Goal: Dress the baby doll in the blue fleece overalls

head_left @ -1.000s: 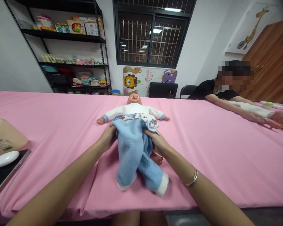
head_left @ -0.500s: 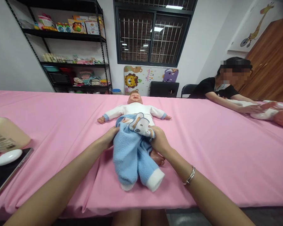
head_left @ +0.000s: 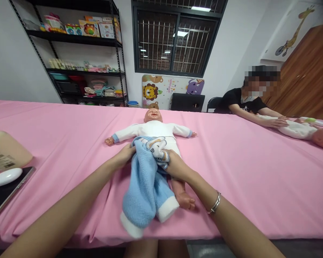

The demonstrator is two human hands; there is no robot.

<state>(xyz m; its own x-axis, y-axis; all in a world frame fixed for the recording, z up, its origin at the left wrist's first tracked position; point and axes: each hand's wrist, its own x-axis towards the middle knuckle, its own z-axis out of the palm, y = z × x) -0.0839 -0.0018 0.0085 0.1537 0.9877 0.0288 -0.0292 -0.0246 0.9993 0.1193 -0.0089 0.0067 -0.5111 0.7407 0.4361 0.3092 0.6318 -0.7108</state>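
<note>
A baby doll (head_left: 154,126) in a white top lies on its back on the pink tablecloth (head_left: 244,172), head away from me. Light blue fleece trousers (head_left: 148,186) with white cuffs cover its lower body and trail toward the table's front edge. My left hand (head_left: 123,156) grips the waistband on the left side. My right hand (head_left: 175,165) grips it on the right, a silver bangle on that wrist. One bare doll foot (head_left: 186,200) sticks out beside the trouser legs.
At the left edge sit a beige container (head_left: 5,150), a white oval object (head_left: 5,176) and a dark tablet (head_left: 2,197). A person in black (head_left: 244,102) at the far right handles another doll (head_left: 301,129). Shelves (head_left: 80,53) stand behind.
The trousers have slid down the doll toward me. More of the white top and a bare leg and foot now show. Both hands stay on the waistband.
</note>
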